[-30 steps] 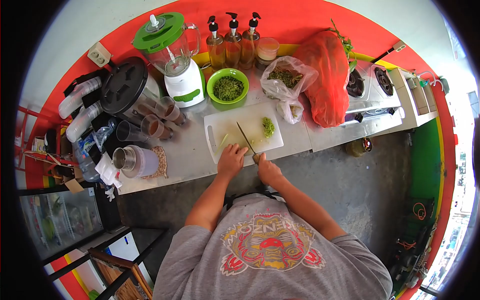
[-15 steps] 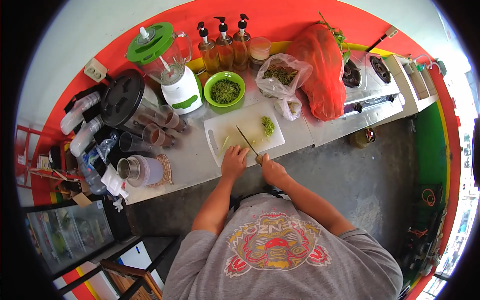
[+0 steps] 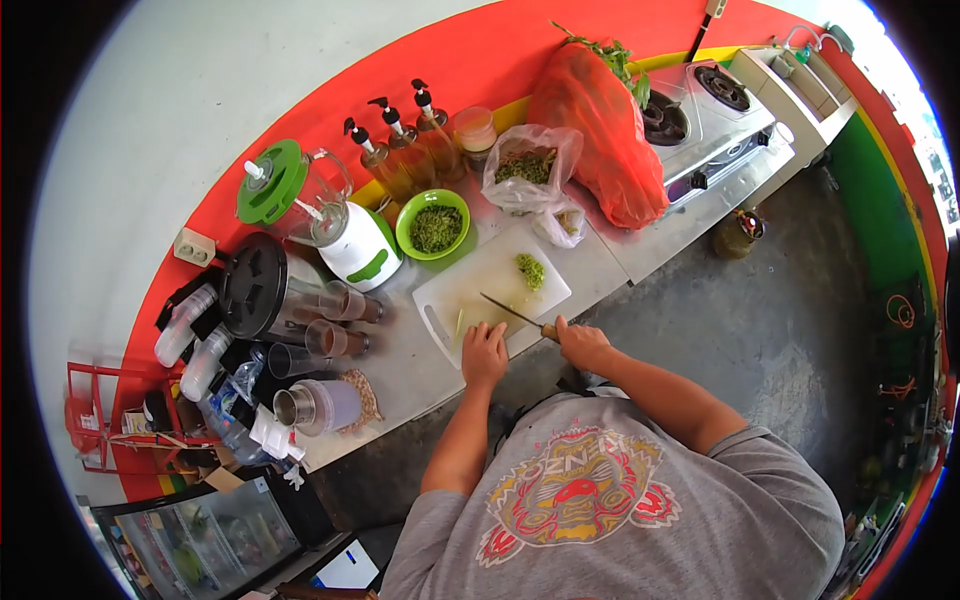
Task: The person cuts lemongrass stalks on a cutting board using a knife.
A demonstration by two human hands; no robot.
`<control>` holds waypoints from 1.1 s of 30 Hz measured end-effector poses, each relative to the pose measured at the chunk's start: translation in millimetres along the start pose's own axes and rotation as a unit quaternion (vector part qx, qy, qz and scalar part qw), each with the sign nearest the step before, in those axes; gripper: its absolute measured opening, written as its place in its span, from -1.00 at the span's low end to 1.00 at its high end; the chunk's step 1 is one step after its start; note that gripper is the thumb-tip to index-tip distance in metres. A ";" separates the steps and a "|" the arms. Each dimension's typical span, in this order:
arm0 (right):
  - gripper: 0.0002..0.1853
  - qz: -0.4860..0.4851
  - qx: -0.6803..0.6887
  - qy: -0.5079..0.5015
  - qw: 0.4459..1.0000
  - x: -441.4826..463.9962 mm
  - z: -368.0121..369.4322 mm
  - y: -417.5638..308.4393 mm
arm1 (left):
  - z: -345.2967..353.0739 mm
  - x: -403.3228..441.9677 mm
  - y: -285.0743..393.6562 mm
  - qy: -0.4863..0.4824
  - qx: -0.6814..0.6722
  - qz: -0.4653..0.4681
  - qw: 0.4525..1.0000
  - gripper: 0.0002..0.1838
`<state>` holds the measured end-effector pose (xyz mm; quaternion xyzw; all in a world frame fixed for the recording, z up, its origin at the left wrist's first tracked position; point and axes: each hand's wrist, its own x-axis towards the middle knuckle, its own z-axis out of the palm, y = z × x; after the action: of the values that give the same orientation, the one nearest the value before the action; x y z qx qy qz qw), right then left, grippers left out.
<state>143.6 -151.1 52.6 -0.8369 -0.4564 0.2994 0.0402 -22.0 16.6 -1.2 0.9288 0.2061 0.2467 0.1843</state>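
Observation:
My right hand is closed round the wooden handle of a knife, whose blade points left over the white cutting board. My left hand rests at the board's near edge, left of the blade, its fingers bent and close together; whatever they may press on is hidden. A thin green stalk lies on the board beside my left fingers. Chopped green pieces form a small pile at the board's right. Behind the board, a green bowl holds more chopped greens.
A blender, pump bottles, a clear plastic bag of greens and a red bag line the back. Cups and a metal-topped container stand left. A gas stove is at the right.
The whole view has turned and shifted. The knife lies at a flatter angle, its handle farther from my left hand. Both hands keep their closed shape.

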 end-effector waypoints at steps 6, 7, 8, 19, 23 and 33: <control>-0.66 0.034 0.023 0.036 0.999 21.1 -15.4 35.5 | -6.0 2.3 4.4 -0.008 -0.007 0.003 1.000 -0.62; -0.66 0.031 0.020 0.038 0.999 24.2 -17.9 40.6 | -8.4 3.6 6.7 -0.019 -0.006 0.004 1.000 -0.57; -0.63 0.021 0.013 0.024 0.999 27.6 -20.0 44.9 | -9.2 4.6 7.4 -0.015 -0.005 0.003 1.000 -0.57; -0.53 -0.076 0.026 -0.018 0.997 5.9 -24.6 51.4 | 0.6 26.5 13.7 -0.032 -0.083 -0.131 0.987 -0.75; -0.54 -0.101 0.036 -0.004 0.994 9.5 -13.4 34.3 | 5.1 29.4 18.0 -0.035 -0.099 -0.197 0.975 -0.79; -0.59 -0.042 0.014 0.004 0.999 3.7 -4.8 -6.4 | 0.6 36.5 15.2 -0.067 -0.138 -0.241 0.958 -0.87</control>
<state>143.0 -143.4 57.0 -0.8173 -0.4869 0.3009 0.0661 11.7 20.9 19.0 0.8316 0.3751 0.1579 0.3780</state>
